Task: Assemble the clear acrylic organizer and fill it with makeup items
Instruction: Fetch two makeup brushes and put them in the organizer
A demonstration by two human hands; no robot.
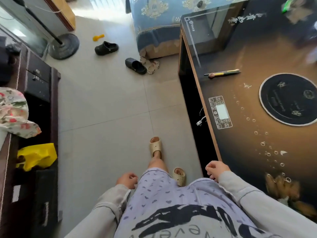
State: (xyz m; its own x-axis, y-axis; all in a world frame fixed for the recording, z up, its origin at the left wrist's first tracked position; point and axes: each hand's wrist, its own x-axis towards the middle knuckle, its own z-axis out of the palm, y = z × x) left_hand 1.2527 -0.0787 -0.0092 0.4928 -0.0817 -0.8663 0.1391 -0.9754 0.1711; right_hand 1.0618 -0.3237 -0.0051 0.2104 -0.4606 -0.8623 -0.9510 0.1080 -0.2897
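I stand on a tiled floor beside a dark glass-topped table [240, 54]. Two makeup brushes [223, 73] lie side by side on the table near its left edge. No clear acrylic organizer shows in this view. My left hand [127, 179] hangs by my hip with the fingers loosely curled and nothing in it. My right hand [216, 169] hangs close to the table's near corner, fingers also curled, holding nothing. A blurred green item [289, 4] lies at the table's far right.
A round black hotplate [289, 100] and a control panel [220, 112] are set into the table. A dark cabinet [39, 79] with a yellow bag [36, 155] stands left. Two dark slippers [106, 48] [135, 65], a fan base [64, 46] and a blue-covered sofa [154, 23] lie ahead.
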